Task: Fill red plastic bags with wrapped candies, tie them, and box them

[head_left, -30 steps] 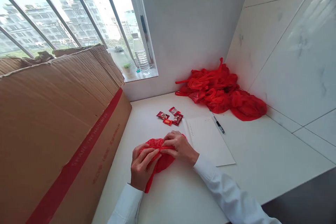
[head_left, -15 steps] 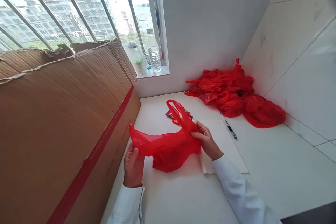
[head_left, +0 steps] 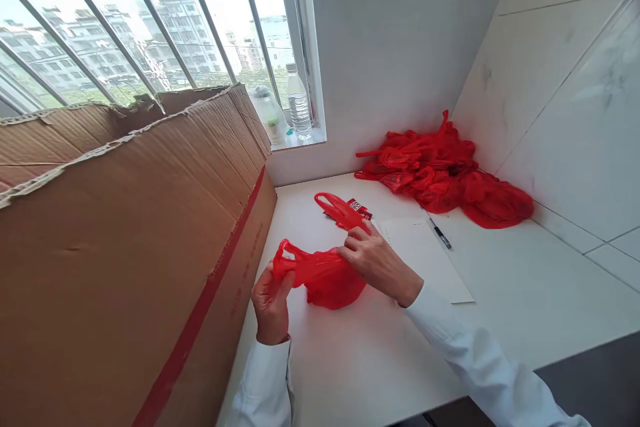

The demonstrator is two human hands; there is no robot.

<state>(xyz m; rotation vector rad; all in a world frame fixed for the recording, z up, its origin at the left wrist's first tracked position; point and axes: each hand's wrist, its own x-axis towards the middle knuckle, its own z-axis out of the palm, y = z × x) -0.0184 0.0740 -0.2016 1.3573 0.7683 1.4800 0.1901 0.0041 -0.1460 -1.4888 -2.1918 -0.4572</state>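
Note:
A thin red plastic bag (head_left: 335, 287) hangs between my two hands, just above the white table. My left hand (head_left: 273, 297) is closed on one of its handles, thumb pressing the bunched plastic. On the other side, my right hand (head_left: 373, 257) grips the bag near its second handle, which loops up past the fingers toward the far side. The bag's lower part sags in a rounded, crumpled shape; whether anything is inside cannot be made out. Behind the handle lie small red packets (head_left: 361, 208), partly covered by it. A sheet of white paper (head_left: 425, 260) lies beneath my right forearm.
A large cardboard box (head_left: 150, 247) with a red stripe stands along the left. At the back right sits a heap of red plastic bags (head_left: 425, 167). A black pen (head_left: 443, 237) rests by the paper. A water bottle (head_left: 299, 107) stands on the windowsill.
My hands have come closer together, and the bag between them has bunched up. My right hand has turned palm down over its handle side. The view has shifted slightly.

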